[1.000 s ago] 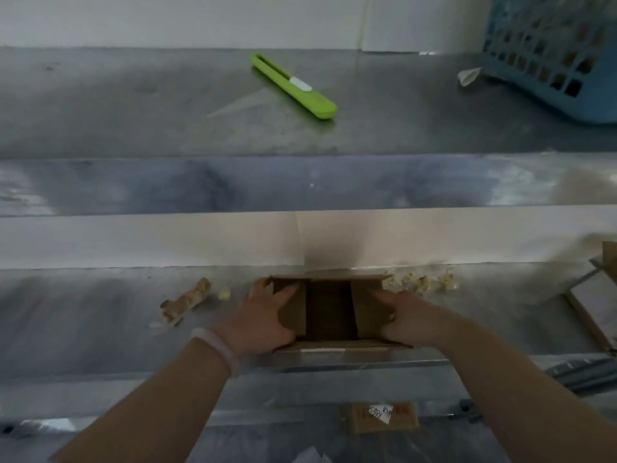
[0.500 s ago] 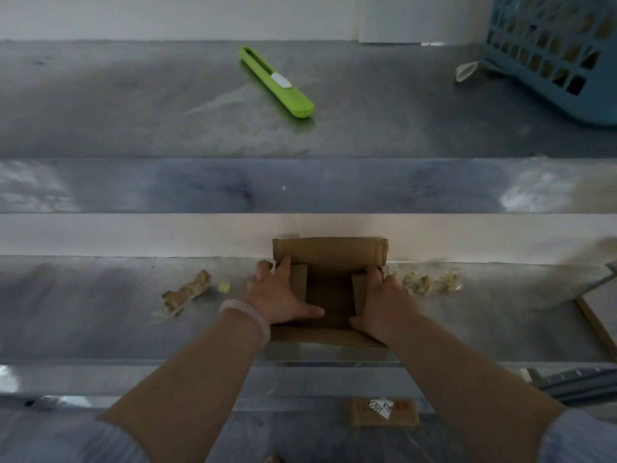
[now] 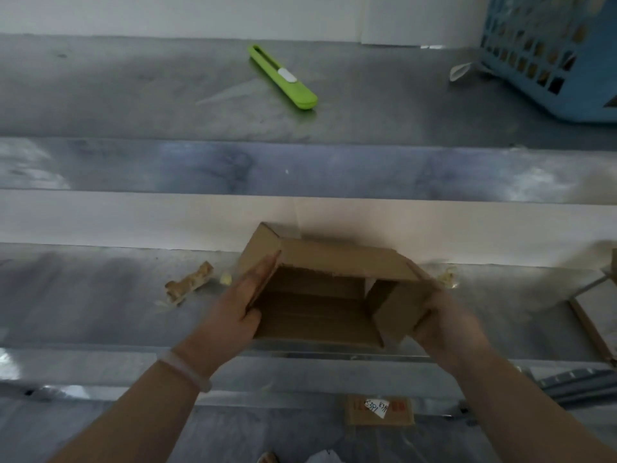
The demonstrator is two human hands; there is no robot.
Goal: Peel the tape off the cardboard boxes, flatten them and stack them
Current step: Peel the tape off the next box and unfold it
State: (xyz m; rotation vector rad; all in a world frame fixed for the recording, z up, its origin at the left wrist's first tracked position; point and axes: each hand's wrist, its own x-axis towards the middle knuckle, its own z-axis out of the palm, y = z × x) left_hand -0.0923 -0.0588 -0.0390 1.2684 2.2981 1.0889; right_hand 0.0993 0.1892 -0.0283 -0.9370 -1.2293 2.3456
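Low in the middle of the frame, the cardboard box is now riding clear of the metal shelf, carried between both hands. Half a second ago it was sitting flat on that shelf with both hands pressing down on its inner flaps. It is now tilting up, with its open mouth turning toward the camera and its left end higher in the frame.

The left hand is lying flat against the left wall, fingers straight and close together, thumb at the near corner. The right hand is cupping the right end. Its fingers are hiding behind the cardboard, so I cannot tell how far they are curling.

Peeled tape scraps are lying to the left of the box, and a green cutter is resting at upper centre, well apart. A blue basket is filling the upper right corner.

With the top flaps open, the lift is probably giving access to the underside, so the person may be checking for remaining tape before collapsing the box. Flattening and stacking are not yet done for it.
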